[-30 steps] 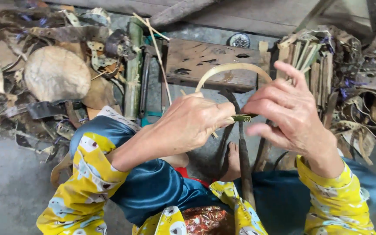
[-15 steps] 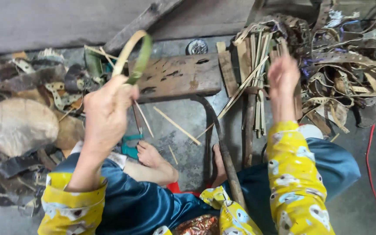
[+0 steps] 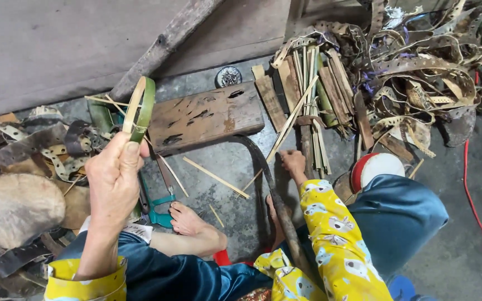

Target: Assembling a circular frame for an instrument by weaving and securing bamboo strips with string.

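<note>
My left hand (image 3: 112,178) holds a bent hoop of split bamboo (image 3: 140,108), green on its outer face, raised upright at the left. My right hand (image 3: 294,163) is stretched forward and down to the floor, its fingers closed on a thin pale bamboo strip (image 3: 288,124) that leans against a bundle of bamboo slats (image 3: 313,89). A long curved blade with a dark wooden handle (image 3: 271,189) lies between my bare feet (image 3: 188,218). A worn wooden block (image 3: 205,117) lies just ahead of the feet.
Heaps of punched scrap strips lie at the left (image 3: 34,147) and at the upper right (image 3: 425,72). A rounded stone (image 3: 15,209) sits at the left. Loose sticks (image 3: 216,177) lie on the concrete. A red cable (image 3: 478,212) runs down the right side.
My hands have come apart: the left carried the bamboo hoop out to the left and up, while the right let go of it and reached forward to the slat bundle, then lowered onto a strip.
</note>
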